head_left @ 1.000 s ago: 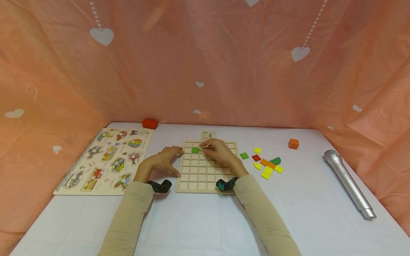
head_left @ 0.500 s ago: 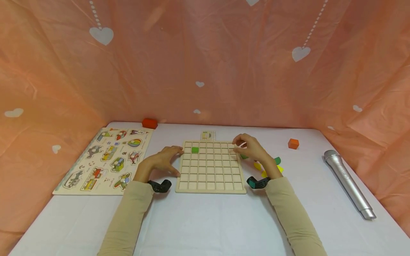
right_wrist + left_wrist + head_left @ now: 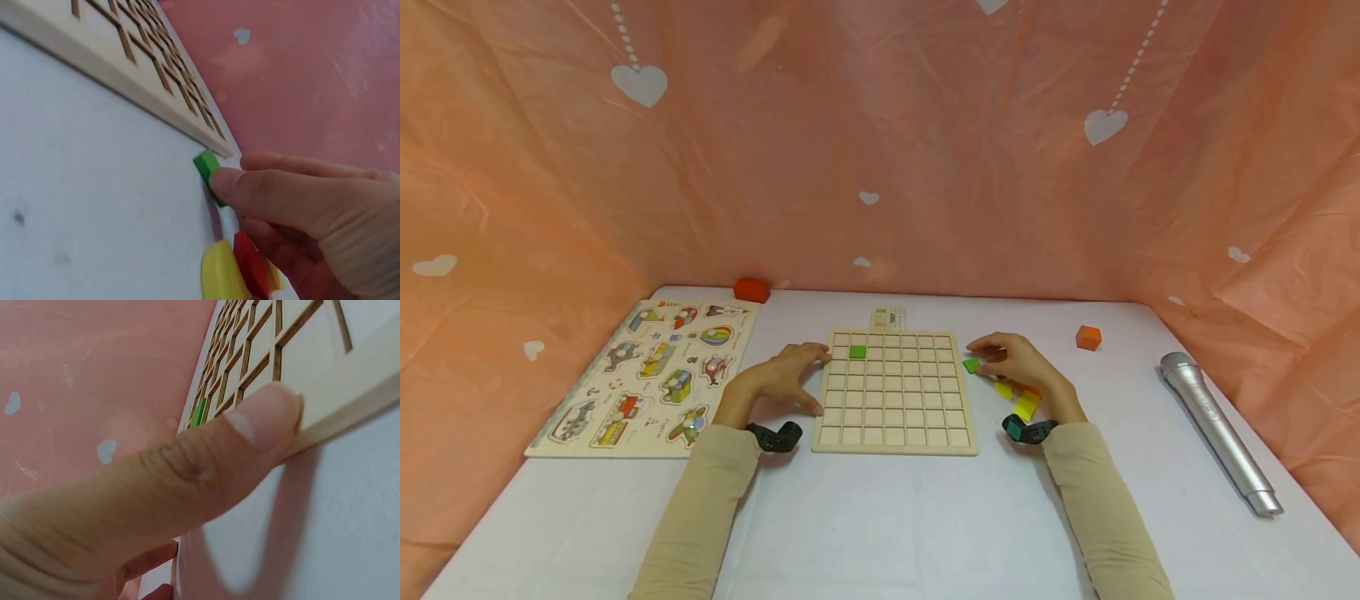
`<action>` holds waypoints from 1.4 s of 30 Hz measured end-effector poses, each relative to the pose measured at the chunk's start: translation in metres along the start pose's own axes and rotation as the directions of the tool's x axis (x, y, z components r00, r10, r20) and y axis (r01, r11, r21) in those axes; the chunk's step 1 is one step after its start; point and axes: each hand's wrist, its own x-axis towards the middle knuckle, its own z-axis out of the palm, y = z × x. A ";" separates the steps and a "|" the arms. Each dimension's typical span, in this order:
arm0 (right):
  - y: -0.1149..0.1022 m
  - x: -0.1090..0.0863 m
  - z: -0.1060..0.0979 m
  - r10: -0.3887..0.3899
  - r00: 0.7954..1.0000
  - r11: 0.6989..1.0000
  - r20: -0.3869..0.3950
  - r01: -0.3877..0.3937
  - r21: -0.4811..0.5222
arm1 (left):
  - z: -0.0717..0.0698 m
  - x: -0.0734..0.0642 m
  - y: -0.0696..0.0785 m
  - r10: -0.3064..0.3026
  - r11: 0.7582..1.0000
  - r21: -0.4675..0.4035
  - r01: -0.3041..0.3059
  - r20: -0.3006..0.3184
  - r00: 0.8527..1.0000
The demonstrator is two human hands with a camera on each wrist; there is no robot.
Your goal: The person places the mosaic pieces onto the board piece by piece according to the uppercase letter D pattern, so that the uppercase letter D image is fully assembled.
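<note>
At the far left of the white counter (image 3: pixel 880 533) lies a flat, pale wooden picture puzzle (image 3: pixel 659 442), its shaped pieces printed with vehicles and toys. Past its far corner sits a smooth, faceted red block (image 3: pixel 751 290).

The left hand (image 3: pixel 780 377), in a ribbed beige sleeve (image 3: pixel 700 500) with a black strap camera (image 3: pixel 775 437), is spread in a wide arch, thumb and fingertips resting against the left edge of a square grid board (image 3: pixel 895 451). The board is light wood with a rounded rim and thin raised strips dividing it into square cells. One flat green square (image 3: pixel 857 352) fills a cell in its far row but one, near the left. Just beyond the board lies a small printed card (image 3: pixel 887 318).

To the right of the board, the right hand (image 3: pixel 1021 364) is partly curled over a glossy green tile (image 3: pixel 206 162); the thumb touches it, but whether it is gripped I cannot tell. Beneath the hand lie a round-edged yellow tile (image 3: pixel 222 272), a thin red tile (image 3: pixel 251 265) and other flat pieces.

Farther right are an orange cube (image 3: pixel 1087 337) and a long, silvery microphone (image 3: pixel 1221 433) with a rounded mesh head, lying slantwise.
</note>
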 end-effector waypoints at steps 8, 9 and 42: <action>0.005 0.000 0.001 -0.026 1.000 1.000 0.012 0.026 -0.017 | -0.001 0.000 0.002 -0.030 1.000 -0.011 0.030 -0.003 1.000; 0.006 0.000 0.001 -0.031 0.999 0.999 0.010 0.031 -0.018 | -0.001 0.000 0.002 -0.032 0.999 -0.012 0.032 -0.003 0.999; -0.074 0.064 0.089 -0.258 0.955 0.963 -0.143 0.267 0.041 | 0.002 0.001 -0.003 0.026 0.999 0.020 -0.025 -0.020 0.999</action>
